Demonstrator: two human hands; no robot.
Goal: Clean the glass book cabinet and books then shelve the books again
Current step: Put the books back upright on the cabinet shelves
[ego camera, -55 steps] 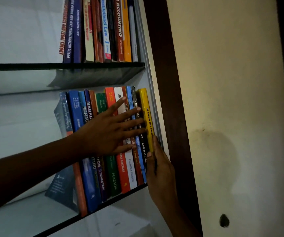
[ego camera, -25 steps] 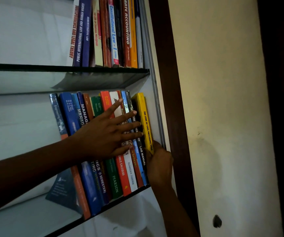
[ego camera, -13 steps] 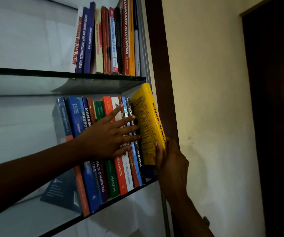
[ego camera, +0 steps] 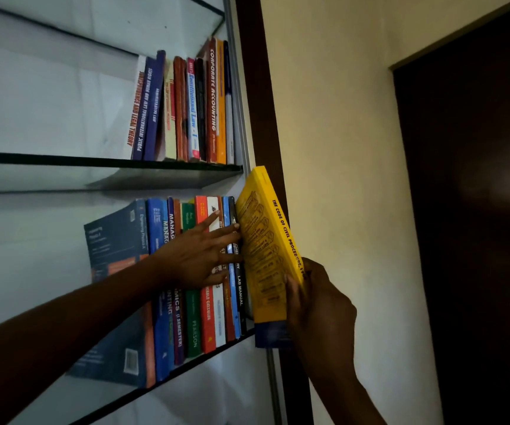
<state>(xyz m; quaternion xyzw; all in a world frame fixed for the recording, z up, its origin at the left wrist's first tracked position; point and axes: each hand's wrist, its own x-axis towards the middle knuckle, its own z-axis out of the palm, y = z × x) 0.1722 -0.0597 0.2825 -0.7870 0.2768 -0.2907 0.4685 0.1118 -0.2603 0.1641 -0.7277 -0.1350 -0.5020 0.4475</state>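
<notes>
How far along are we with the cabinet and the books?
Done, by the look: the upper row of books stands shelved. In hand: the right hand grips the yellow book, tilted mostly out of the lower row, while the left hand presses flat on it. Left: that book and the lower row; no cloth shows, and whether the glass shelf or books are clean cannot be told.

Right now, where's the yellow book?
Head view, right of centre: the yellow book sticks out tilted at the right end of the lower shelf, gripped by the right hand, next to the black lab manual.
</notes>
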